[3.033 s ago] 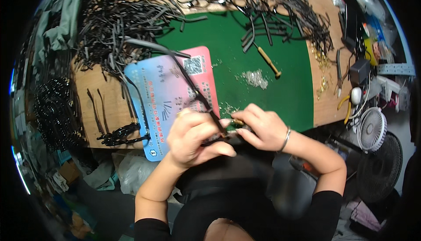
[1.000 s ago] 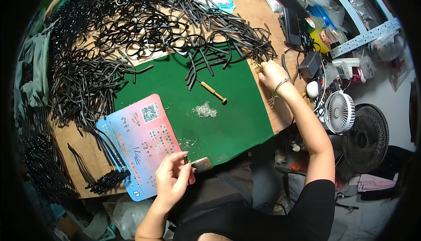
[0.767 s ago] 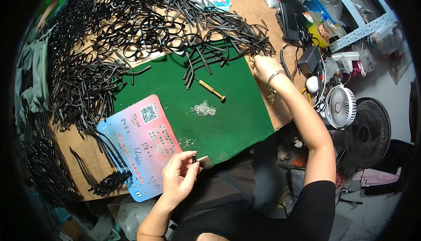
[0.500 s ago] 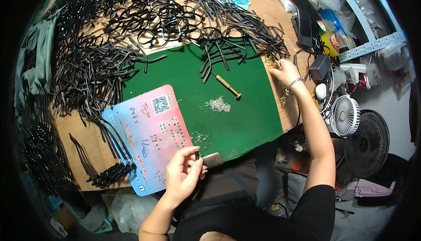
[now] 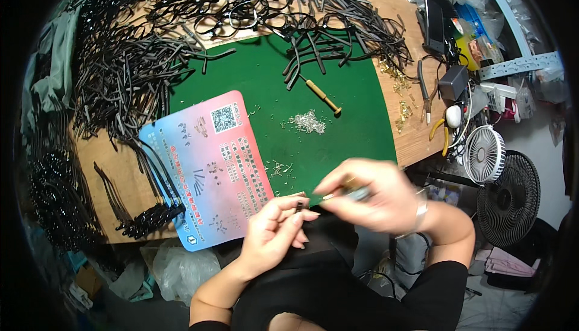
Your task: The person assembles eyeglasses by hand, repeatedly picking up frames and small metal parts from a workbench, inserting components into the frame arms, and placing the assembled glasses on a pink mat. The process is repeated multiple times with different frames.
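Note:
My left hand (image 5: 274, 231), at the near edge of the green mat (image 5: 356, 144), is closed around a black eyeglass temple; only its dark end (image 5: 299, 207) shows between thumb and fingers. Just to the right, my right hand (image 5: 377, 195) is pinched and smeared by motion, its fingertips close to the left hand's. A brass-coloured tool (image 5: 351, 181) lies in its grip, too blurred to tell its kind. A pile of tiny silver parts (image 5: 309, 123) sits on the mat, with a brass screwdriver (image 5: 324, 97) beyond it.
Black eyeglass frames (image 5: 241, 14) and loose temples (image 5: 120, 84) heap along the far and left sides. A pink-and-blue printed board (image 5: 208, 210) overlaps the mat. Brass hinge parts (image 5: 403, 114), pliers (image 5: 427, 99) and a white fan (image 5: 484, 154) are at the right.
My right hand has come back from the brass parts at the table's right side to beside my left hand. The left hand, still closed on the temple, has shifted slightly right.

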The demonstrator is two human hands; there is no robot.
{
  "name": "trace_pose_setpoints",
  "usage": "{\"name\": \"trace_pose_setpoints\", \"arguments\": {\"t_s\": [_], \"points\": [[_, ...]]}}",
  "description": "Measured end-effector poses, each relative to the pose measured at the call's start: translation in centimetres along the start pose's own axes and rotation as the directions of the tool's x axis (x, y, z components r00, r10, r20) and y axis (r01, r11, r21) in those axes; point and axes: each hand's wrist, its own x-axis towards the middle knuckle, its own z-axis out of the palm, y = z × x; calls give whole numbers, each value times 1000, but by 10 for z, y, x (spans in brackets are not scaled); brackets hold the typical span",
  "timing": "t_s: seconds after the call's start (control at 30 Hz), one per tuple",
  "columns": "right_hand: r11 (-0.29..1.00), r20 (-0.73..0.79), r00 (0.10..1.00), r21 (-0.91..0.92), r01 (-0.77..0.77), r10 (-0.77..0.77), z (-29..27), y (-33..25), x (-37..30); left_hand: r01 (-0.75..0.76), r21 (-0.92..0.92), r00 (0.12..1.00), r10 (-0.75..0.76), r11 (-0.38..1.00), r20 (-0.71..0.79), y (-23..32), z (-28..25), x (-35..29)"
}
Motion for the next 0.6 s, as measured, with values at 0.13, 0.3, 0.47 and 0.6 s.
{"name": "trace_pose_setpoints", "arguments": {"t_s": [0.13, 0.3, 0.47, 0.6], "points": [[961, -79, 989, 258, -101, 125, 34, 31, 8, 4, -44, 1000, -4, 999, -19, 5, 8, 4], [984, -137, 990, 180, 11, 14, 39, 35, 12, -63, -21, 996, 62, 998, -57, 7, 8, 3], [982, -252, 967, 167, 90, -46, 49, 40, 13, -83, -116, 995, 77, 990, -57, 2, 8, 6], [974, -317, 932, 81, 211, -176, 56, 50, 12, -98, -204, 995, 90, 974, -51, -10, 4, 11]]}}
